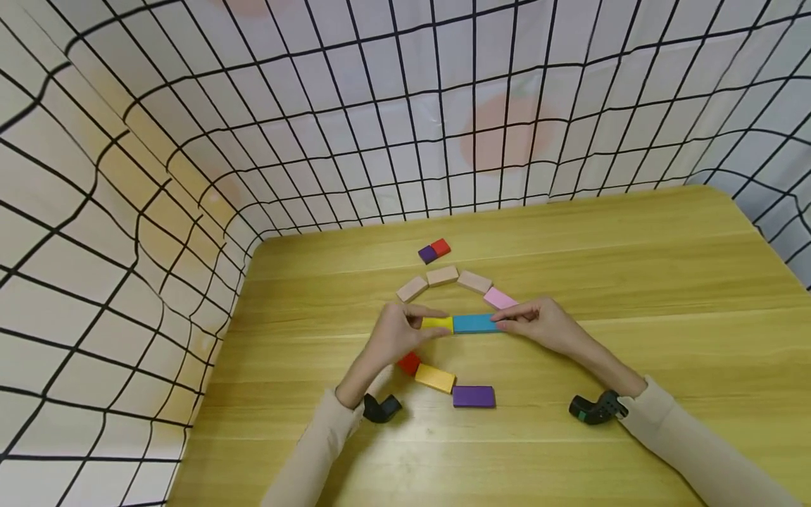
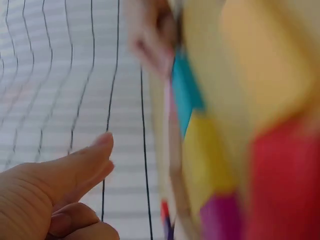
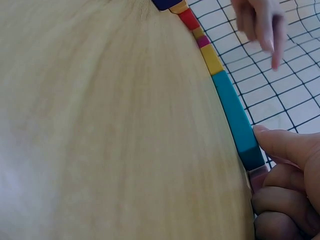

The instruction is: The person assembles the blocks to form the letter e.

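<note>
A blue block (image 1: 474,324) lies lengthwise on the table, its left end meeting a yellow block (image 1: 438,323). My right hand (image 1: 546,325) pinches the blue block's right end between thumb and finger. Over the yellow block hovers my left hand (image 1: 394,334), thumb and index finger extended and apart from the blocks; its other fingers are curled in the left wrist view. A magenta block (image 3: 202,41) adjoins the yellow block's other end, hidden by the left hand in the head view. A pink block (image 1: 500,298) sits just behind the right fingertips.
Three plain wooden blocks (image 1: 442,275) curve behind the row. In front lie a red block (image 1: 409,362), an orange block (image 1: 435,378) and a purple block (image 1: 474,396). Small red (image 1: 441,246) and dark purple (image 1: 427,254) pieces lie farther back. Gridded cloth (image 1: 380,127) surrounds the table.
</note>
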Demonstrator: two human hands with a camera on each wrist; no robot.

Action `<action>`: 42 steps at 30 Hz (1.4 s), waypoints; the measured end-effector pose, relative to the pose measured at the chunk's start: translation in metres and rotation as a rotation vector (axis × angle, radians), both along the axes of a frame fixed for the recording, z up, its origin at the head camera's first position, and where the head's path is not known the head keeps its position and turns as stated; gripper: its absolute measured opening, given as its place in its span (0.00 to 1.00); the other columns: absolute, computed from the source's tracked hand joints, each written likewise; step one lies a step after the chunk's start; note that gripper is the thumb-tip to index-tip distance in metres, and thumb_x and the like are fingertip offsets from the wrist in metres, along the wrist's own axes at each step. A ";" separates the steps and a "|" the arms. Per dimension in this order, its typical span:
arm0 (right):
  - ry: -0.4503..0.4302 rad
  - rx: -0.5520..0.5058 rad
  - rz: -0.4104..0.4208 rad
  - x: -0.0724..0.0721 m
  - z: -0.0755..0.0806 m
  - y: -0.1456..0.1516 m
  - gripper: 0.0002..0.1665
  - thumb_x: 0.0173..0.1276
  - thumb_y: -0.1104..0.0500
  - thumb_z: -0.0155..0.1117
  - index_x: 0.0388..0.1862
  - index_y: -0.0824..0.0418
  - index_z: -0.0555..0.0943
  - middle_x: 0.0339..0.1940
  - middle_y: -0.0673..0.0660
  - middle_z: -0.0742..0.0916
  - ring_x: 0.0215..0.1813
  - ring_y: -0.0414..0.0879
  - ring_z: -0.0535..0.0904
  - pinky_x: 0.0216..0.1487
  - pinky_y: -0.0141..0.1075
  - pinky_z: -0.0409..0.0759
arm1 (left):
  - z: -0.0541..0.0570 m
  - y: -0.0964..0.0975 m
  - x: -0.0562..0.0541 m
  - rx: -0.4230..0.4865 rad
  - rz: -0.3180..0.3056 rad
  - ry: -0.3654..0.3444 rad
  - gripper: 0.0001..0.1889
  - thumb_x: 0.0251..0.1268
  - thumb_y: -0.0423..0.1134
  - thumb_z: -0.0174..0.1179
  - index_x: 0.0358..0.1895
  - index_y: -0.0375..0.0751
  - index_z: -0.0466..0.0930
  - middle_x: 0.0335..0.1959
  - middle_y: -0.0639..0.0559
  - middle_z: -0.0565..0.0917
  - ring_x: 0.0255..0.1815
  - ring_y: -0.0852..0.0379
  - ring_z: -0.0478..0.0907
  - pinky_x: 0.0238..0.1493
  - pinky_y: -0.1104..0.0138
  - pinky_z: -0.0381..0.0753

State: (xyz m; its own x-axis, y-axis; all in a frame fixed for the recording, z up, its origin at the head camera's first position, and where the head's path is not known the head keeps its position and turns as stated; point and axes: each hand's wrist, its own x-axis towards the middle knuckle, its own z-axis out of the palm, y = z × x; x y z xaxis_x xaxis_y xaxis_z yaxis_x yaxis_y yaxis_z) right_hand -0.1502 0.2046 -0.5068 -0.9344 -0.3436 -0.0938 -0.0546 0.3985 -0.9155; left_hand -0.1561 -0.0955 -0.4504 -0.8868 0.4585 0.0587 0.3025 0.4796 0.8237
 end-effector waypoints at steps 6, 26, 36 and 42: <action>0.000 0.006 -0.001 0.000 -0.001 0.000 0.11 0.70 0.52 0.73 0.48 0.54 0.92 0.14 0.47 0.72 0.19 0.35 0.57 0.24 0.29 0.59 | 0.008 -0.009 -0.067 -0.064 0.182 0.086 0.15 0.59 0.38 0.77 0.48 0.36 0.92 0.12 0.56 0.62 0.16 0.61 0.57 0.19 0.71 0.52; 0.007 -0.007 0.009 -0.001 -0.003 0.001 0.11 0.70 0.53 0.73 0.48 0.54 0.92 0.29 0.56 0.90 0.19 0.34 0.60 0.24 0.28 0.60 | -0.018 0.004 -0.155 -0.186 0.281 -0.139 0.17 0.56 0.44 0.80 0.49 0.46 0.93 0.16 0.54 0.72 0.20 0.60 0.60 0.21 0.70 0.55; 0.001 -0.009 0.008 -0.001 -0.004 0.001 0.11 0.71 0.54 0.72 0.48 0.55 0.92 0.29 0.57 0.90 0.19 0.34 0.59 0.24 0.28 0.60 | -0.020 0.004 -0.153 -0.232 0.275 -0.140 0.16 0.55 0.45 0.80 0.46 0.45 0.93 0.24 0.51 0.80 0.23 0.59 0.61 0.24 0.68 0.57; 0.002 -0.010 0.010 -0.002 -0.005 0.002 0.11 0.71 0.54 0.72 0.48 0.55 0.92 0.25 0.56 0.88 0.20 0.34 0.58 0.24 0.29 0.60 | -0.015 0.005 -0.148 -0.249 0.287 -0.124 0.15 0.57 0.45 0.79 0.46 0.44 0.93 0.28 0.54 0.82 0.26 0.58 0.64 0.26 0.69 0.59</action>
State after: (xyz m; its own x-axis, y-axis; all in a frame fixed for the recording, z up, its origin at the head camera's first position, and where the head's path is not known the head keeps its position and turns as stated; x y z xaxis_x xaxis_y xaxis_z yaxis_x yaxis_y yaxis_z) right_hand -0.1521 0.2061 -0.5118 -0.9312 -0.3535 -0.0886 -0.0600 0.3885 -0.9195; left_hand -0.3041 -0.0908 -0.4656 -0.9743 0.1778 -0.1381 0.0331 0.7199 0.6933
